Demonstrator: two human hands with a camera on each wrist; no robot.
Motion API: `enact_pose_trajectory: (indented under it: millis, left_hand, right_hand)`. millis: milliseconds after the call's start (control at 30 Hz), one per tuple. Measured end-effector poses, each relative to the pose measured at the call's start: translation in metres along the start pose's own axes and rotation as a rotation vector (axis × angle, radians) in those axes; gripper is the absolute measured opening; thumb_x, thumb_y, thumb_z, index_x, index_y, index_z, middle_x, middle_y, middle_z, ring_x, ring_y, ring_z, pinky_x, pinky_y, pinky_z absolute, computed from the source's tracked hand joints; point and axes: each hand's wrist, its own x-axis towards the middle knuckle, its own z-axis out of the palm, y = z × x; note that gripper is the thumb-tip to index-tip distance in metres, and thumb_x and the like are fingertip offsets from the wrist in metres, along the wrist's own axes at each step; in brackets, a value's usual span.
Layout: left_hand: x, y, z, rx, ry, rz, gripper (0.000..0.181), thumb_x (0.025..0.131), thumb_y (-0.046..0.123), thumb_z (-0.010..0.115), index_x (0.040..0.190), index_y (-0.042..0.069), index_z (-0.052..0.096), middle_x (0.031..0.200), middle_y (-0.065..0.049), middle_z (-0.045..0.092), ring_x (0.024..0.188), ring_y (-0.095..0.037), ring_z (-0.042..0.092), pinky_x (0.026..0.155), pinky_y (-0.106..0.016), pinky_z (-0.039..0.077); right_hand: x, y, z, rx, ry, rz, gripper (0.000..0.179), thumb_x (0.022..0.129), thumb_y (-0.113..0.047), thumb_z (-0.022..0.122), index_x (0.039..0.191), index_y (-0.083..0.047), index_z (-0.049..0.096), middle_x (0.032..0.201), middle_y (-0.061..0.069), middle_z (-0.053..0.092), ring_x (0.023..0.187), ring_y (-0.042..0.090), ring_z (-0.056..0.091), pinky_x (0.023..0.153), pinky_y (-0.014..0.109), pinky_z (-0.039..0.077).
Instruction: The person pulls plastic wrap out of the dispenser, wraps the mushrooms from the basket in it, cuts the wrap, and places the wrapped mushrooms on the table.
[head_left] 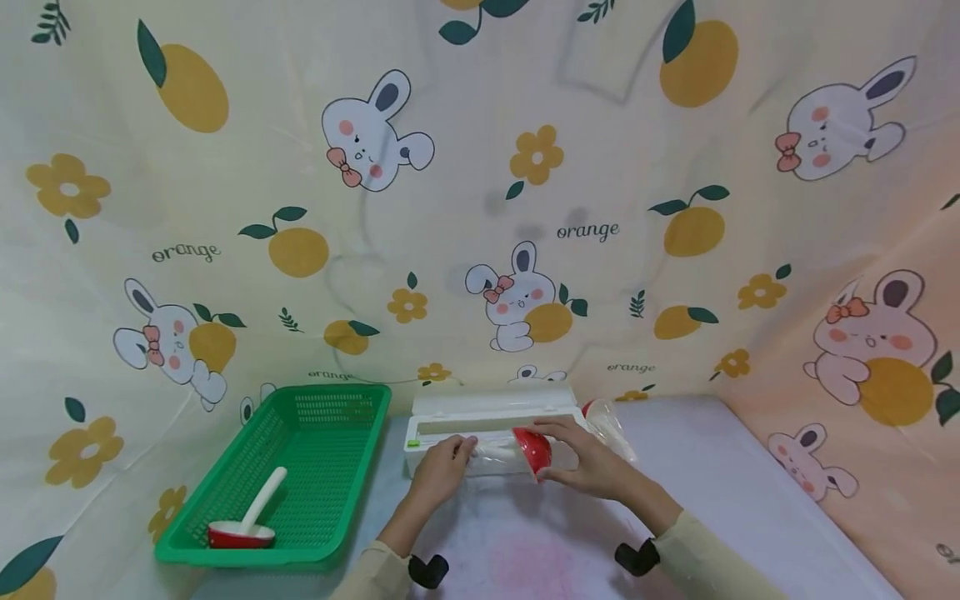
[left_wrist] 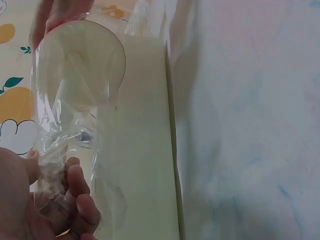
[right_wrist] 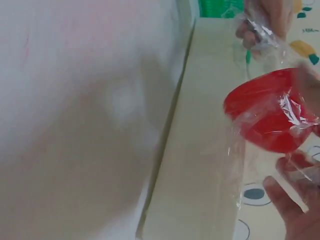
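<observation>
A ladle (head_left: 533, 451) with a red bowl, white inside, is held up in front of a white cling film dispenser (head_left: 491, 467). Clear cling film (left_wrist: 55, 125) surrounds it and crinkles around the handle. My left hand (head_left: 444, 468) grips the film-covered handle end, its fingers curled in the left wrist view. On the other side, my right hand (head_left: 592, 461) holds the bowl between thumb and fingers. Glossy film (right_wrist: 290, 112) covers the red outside of the bowl in the right wrist view.
A green basket (head_left: 367, 450) stands at the left with an unwrapped red and white ladle (head_left: 242, 533) inside. Right of the dispenser lies another film-wrapped piece (head_left: 611, 425) with some red on it. The dispenser's lid (head_left: 491, 400) is raised. A patterned cloth (head_left: 450, 208) hangs behind.
</observation>
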Motion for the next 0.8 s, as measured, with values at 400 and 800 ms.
enact_pose_trajectory:
  millis: [400, 800]
  left_hand:
    - [-0.012, 0.007, -0.003, 0.129, 0.125, 0.112, 0.041, 0.106, 0.037, 0.07, 0.139, 0.014, 0.064, 0.128, -0.006, 0.065, 0.106, -0.022, 0.065, 0.087, -0.044, 0.057]
    - [0.004, 0.006, -0.001, 0.377, 0.115, 0.236, 0.051, 0.091, 0.031, 0.087, 0.137, 0.02, 0.068, 0.131, -0.002, 0.07, 0.124, -0.026, 0.064, 0.107, -0.049, 0.052]
  right_hand:
    - [0.008, -0.001, 0.001, -0.088, -0.021, -0.049, 0.086, 0.087, -0.033, 0.092, 0.161, -0.024, 0.05, 0.158, 0.003, 0.056, 0.145, 0.032, 0.053, 0.109, 0.054, 0.052]
    - [0.013, -0.006, -0.004, -0.081, -0.135, 0.096, 0.093, 0.086, -0.028, 0.093, 0.165, -0.019, 0.044, 0.163, 0.01, 0.048, 0.15, 0.037, 0.045, 0.111, 0.056, 0.05]
